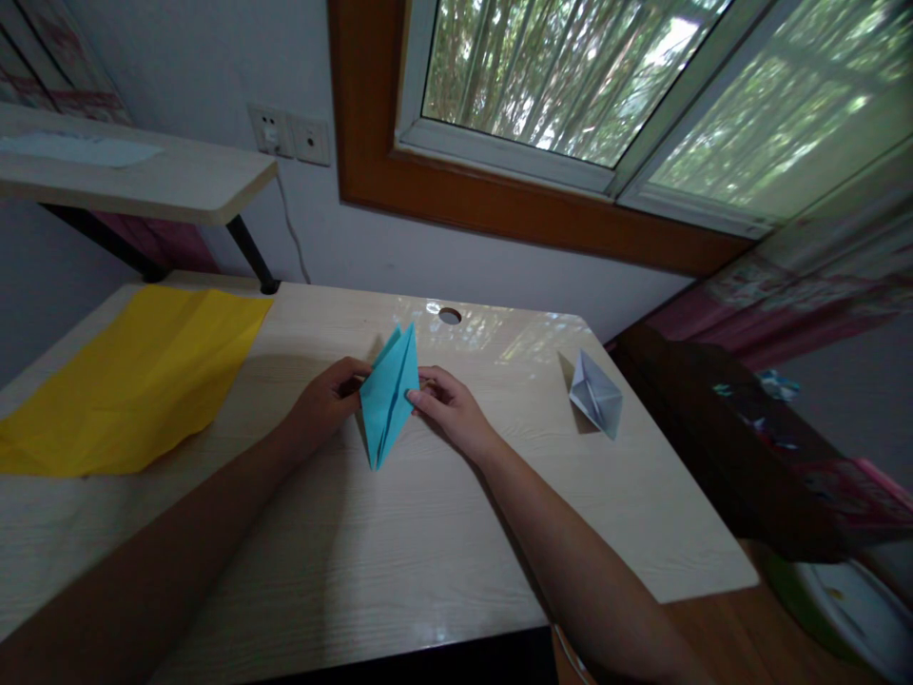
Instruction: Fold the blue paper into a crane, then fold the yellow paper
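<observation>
A piece of turquoise folded paper, shaped like a long diamond with a slit down its front, is held above the middle of the desk. My left hand grips its left corner, with the fingertips partly hidden behind the paper. At the right corner, my right hand pinches the edge, thumb in front and fingers behind. The layers part at the upper and lower points.
A yellow sheet lies on the left of the pale wooden desk. Toward the right edge stands a grey-white folded paper piece. A raised shelf overhangs the back left; a cable hole is near the back edge.
</observation>
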Tool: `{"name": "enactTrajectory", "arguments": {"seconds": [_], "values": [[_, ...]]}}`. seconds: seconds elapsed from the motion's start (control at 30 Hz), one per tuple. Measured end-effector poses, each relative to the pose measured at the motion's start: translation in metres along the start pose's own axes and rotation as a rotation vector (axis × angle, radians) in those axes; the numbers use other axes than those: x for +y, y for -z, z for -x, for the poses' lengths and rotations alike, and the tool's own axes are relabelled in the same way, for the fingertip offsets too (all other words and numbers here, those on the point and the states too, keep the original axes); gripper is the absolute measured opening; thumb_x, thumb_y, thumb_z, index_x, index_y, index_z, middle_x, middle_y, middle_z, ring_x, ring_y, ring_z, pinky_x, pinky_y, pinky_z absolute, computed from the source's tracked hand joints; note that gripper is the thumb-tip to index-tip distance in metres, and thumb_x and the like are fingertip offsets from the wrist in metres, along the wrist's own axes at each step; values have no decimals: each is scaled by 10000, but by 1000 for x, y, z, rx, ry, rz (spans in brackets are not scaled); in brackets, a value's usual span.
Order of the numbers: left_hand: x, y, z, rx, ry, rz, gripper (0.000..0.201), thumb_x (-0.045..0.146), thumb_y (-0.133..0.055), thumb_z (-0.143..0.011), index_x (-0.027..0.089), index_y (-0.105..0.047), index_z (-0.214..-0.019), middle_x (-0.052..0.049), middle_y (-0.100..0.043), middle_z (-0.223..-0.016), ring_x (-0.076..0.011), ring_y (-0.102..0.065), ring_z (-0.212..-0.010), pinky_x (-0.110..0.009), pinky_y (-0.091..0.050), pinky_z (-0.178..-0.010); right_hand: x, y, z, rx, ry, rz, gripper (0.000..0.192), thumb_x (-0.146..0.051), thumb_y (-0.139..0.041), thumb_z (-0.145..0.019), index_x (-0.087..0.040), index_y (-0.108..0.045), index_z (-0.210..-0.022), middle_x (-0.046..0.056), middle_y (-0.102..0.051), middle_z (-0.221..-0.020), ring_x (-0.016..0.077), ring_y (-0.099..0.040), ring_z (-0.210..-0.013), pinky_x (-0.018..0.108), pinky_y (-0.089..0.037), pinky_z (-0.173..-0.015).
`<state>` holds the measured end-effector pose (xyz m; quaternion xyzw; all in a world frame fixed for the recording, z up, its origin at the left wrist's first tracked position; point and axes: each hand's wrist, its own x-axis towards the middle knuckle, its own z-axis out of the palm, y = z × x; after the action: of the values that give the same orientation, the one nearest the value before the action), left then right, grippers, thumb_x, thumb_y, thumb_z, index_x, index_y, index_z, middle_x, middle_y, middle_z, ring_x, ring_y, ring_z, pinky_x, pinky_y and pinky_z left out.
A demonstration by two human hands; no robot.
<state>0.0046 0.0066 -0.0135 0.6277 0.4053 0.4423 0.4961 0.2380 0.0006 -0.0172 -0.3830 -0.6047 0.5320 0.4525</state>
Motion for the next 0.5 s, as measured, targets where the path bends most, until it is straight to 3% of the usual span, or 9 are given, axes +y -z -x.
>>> {"name": "enactTrajectory", "arguments": {"seconds": [0.13,0.27,0.37,0.5], "values": [[-4,1,0,19,-29,-47,246,367,-723,-839,206,-688,-1024,-32,-708,-954,-200,-686,-851,-304,-533,-751,4,2,-1,-15,62,55,320,-440,-782,-833,-273,-725,-1099,-1,-602,-921,117,-578,-688,278,-495,-648],[0,0,3,22,17,-49,330,341,-631,-904,219,-636,-1211,-10,-697,-902,-173,-657,-770,-273,-494,-677,2,3,-2,-34,124,101,203,-424,-732,-879,-265,-745,-1005,19,-592,-960,135,-588,-731,297,-493,-661],[7,-1,5,25,20,-11,339,333,-588,-922,218,-602,-1240,-12,-691,-944,-173,-649,-789,-290,-506,-714,0,5,-2,-25,172,140,159,-401,-723,-889,-253,-755,-937,31,-604,-937,155,-571,-756,311,-491,-678],[12,-1,7,-8,-49,32,326,337,-580,-919,228,-597,-1225,-36,-664,-1113,-184,-636,-884,-298,-503,-754,-3,5,-1,-19,225,195,149,-399,-740,-879,-265,-775,-937,56,-652,-981,213,-608,-912,369,-511,-811]]}}
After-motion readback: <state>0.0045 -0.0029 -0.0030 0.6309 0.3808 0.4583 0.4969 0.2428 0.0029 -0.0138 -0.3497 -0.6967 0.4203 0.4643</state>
